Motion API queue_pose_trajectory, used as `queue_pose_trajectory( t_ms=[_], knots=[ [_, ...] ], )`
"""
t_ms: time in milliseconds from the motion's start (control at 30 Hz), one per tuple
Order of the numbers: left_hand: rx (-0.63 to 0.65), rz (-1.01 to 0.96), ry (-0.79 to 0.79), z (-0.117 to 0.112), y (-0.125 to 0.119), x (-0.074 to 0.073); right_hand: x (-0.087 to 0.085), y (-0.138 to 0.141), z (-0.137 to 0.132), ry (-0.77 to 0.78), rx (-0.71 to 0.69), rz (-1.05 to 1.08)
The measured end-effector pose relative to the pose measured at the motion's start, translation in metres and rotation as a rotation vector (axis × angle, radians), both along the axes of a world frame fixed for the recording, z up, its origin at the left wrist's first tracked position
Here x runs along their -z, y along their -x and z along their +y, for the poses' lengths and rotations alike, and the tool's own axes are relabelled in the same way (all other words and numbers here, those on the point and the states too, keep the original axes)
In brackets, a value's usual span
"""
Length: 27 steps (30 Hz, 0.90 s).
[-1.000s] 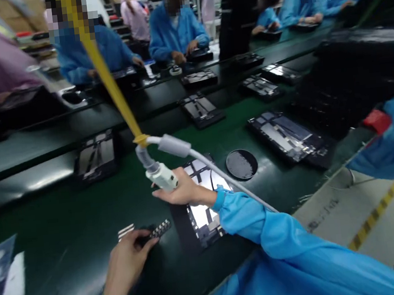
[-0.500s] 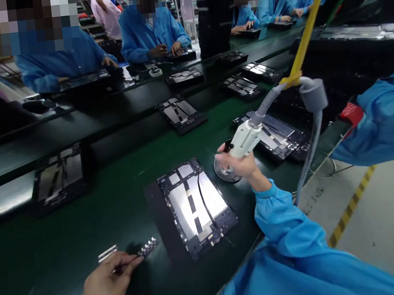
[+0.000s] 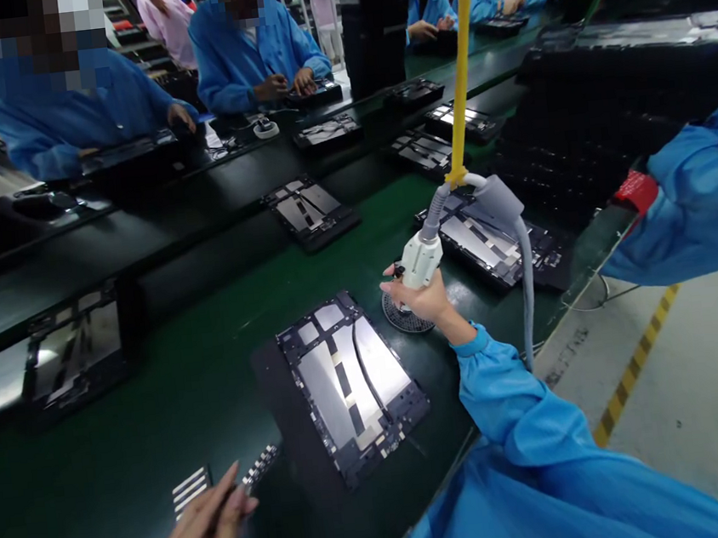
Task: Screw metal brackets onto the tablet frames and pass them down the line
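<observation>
My left hand (image 3: 200, 534) pinches a short dark strip with small shiny metal pieces (image 3: 261, 466) between thumb and fingers. Beside its fingers lies a dark piece with several silver bars (image 3: 190, 492). My right hand (image 3: 426, 296) is wrapped around a white electric screwdriver (image 3: 420, 258), which hangs from a yellow strap (image 3: 462, 61). Below it sits a round perforated dish (image 3: 406, 320); the tool's tip is hidden by my hand. Between my hands an opened tablet (image 3: 354, 381), silver inside with a black cable, rests on a dark mat (image 3: 276, 397).
More opened tablets stand along the green bench (image 3: 214, 353), one at left (image 3: 75, 346), one behind (image 3: 307, 210), one at right (image 3: 485, 243). A grey cable (image 3: 528, 285) droops from the tool. Co-workers in blue sit opposite; a blue sleeve (image 3: 703, 190) reaches in at right.
The view has shifted slightly. The screwdriver stands more upright, with my right hand still over the dish. My left hand has lowered a little and tilted the strip, and more silver bars show.
</observation>
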<state>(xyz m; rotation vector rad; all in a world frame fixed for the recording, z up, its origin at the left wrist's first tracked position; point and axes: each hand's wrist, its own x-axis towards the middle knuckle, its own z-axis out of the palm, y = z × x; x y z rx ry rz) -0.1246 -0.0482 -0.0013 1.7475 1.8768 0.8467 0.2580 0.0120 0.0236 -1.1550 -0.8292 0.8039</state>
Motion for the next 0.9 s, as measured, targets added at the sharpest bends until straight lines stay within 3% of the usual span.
queue_pose_trajectory(
  t_ms=[200,400,467,533,633,733,900],
  knots=[
    [-0.173,-0.275,0.195,-0.002,-0.035,0.000,0.005,0.001,0.003,-0.011,0.010,-0.019],
    [-0.114,-0.433,0.151,-0.006,-0.054,0.003,-0.004,0.004,-0.006,0.000,0.077,-0.062],
    [-0.120,-0.542,0.158,-0.007,-0.059,0.003,-0.011,0.006,-0.010,-0.067,0.147,-0.111],
    [-0.112,-0.575,0.165,-0.006,-0.061,0.003,-0.020,0.011,-0.011,-0.172,0.127,-0.119],
    [-0.106,-0.578,0.164,-0.006,-0.059,0.000,-0.035,0.033,-0.012,-0.237,-0.053,-0.091],
    [-0.089,-0.590,0.144,-0.007,-0.059,-0.003,-0.045,0.074,-0.009,-0.166,-0.256,-0.086],
    [-0.064,-0.607,0.127,-0.003,-0.063,0.008,-0.038,0.133,0.021,-0.058,-0.456,-0.108]
  ],
)
